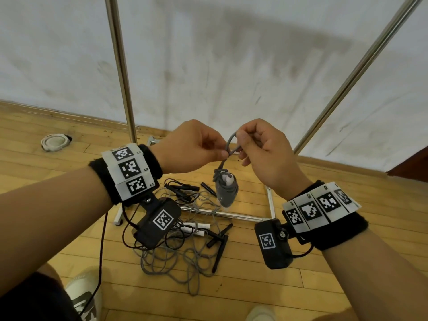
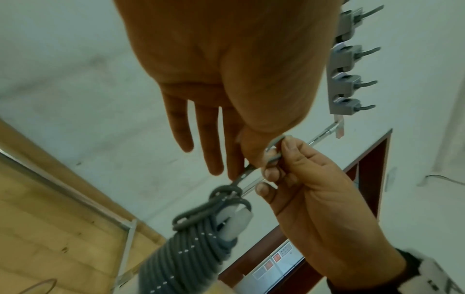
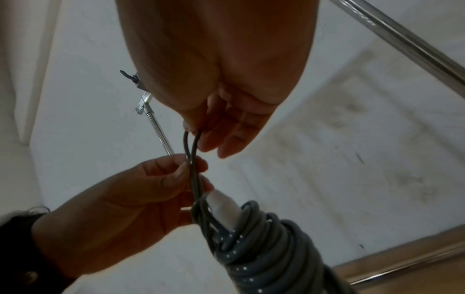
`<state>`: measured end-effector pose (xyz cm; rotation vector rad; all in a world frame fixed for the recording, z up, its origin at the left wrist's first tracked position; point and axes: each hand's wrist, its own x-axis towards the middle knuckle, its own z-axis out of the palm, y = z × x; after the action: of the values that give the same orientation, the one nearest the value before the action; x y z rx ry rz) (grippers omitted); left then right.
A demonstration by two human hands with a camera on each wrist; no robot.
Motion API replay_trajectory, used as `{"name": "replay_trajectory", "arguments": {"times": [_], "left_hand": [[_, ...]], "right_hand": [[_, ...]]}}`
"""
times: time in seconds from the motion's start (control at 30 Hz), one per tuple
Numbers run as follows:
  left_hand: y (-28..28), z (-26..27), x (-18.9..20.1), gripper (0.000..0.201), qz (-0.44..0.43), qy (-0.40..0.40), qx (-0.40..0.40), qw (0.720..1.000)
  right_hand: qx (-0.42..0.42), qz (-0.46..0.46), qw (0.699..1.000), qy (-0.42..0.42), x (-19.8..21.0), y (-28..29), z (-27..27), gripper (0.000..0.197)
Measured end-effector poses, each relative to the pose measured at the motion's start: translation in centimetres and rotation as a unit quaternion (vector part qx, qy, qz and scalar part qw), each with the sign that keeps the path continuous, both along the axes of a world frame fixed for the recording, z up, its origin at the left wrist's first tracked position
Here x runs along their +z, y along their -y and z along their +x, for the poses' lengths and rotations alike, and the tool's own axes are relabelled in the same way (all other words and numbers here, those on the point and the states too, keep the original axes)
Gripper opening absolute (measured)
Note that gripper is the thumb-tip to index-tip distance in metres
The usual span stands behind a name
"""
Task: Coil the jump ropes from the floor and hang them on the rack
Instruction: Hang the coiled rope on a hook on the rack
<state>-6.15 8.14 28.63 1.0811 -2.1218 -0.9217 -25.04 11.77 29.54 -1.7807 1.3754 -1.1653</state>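
A grey jump rope, coiled into a tight bundle [image 1: 225, 191] round its white handles [image 1: 229, 179], hangs in the air from a short loop [image 1: 231, 141] of its own cord. My left hand [image 1: 225, 155] pinches the two strands just below the loop. My right hand [image 1: 240, 140] pinches the top of the loop. In the right wrist view the loop [image 3: 191, 143] runs from the right hand's fingers down through the left hand [image 3: 193, 169] to the bundle [image 3: 264, 254]. In the left wrist view the bundle [image 2: 191, 248] hangs below both hands.
Several loose grey and black jump ropes [image 1: 185, 242] lie tangled on the wooden floor beneath the hands. Two steel rack poles [image 1: 120, 66] [image 1: 359, 66] rise on each side, with base bars [image 1: 222, 213] on the floor. A row of hooks [image 2: 347, 79] shows above.
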Motion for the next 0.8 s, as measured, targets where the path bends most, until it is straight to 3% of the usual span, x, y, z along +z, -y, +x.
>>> {"name": "replay_trajectory", "arguments": {"times": [0.17, 0.3, 0.43, 0.63, 0.8], "left_hand": [[-1.0, 0.1, 2.1, 0.008, -0.078, 0.001, 0.047, 0.996], [-1.0, 1.2, 3.9, 0.004, -0.106, -0.024, 0.081, 0.991], [-0.4, 2.6, 6.0, 0.006, -0.087, -0.097, 0.092, 0.987], [1.5, 4.2, 11.1, 0.021, -0.050, -0.114, 0.066, 0.990], [3.4, 5.8, 17.0, 0.009, -0.030, -0.142, 0.051, 0.988]], "right_hand": [[-0.013, -0.004, 1.000, 0.001, 0.6, -1.0, 0.5, 0.013], [-0.027, -0.011, 0.998, 0.061, 1.4, -0.9, 1.6, 0.017], [-0.030, -0.017, 0.994, 0.105, 3.5, -0.1, 2.3, 0.015], [-0.012, -0.016, 0.984, 0.177, 8.5, 1.9, 3.4, 0.012], [0.025, -0.045, 0.984, 0.170, 14.2, 4.2, 4.8, 0.012]]}}
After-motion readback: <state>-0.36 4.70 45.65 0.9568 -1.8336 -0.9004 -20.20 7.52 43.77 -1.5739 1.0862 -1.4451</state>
